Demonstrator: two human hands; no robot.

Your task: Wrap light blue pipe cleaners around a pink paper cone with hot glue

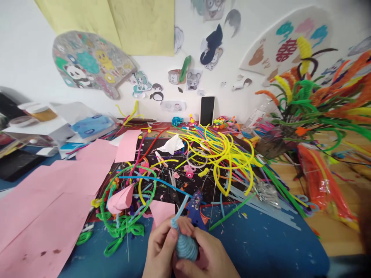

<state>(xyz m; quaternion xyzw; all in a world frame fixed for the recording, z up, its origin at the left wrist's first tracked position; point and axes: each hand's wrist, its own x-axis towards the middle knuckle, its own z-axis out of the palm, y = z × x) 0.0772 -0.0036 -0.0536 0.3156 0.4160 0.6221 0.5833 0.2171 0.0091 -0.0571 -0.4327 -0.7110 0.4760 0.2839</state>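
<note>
Both my hands meet at the bottom middle of the view over the blue table (261, 247). My left hand (159, 249) and my right hand (208, 255) are closed together around a light blue pipe cleaner coil (185, 245), a wound, rounded bundle. Its loose fuzzy end (181, 206) rises up and away from my fingers. Just behind the coil lies a blue glue gun (194, 208), partly hidden.
Pink paper sheets (43, 200) cover the left. Green pipe cleaners (118, 227) and a pink paper cone (120, 199) lie left of my hands. A yellow pipe cleaner tangle (226, 154) fills the centre. A phone (207, 110) leans on the wall. Orange packets (319, 181) sit right.
</note>
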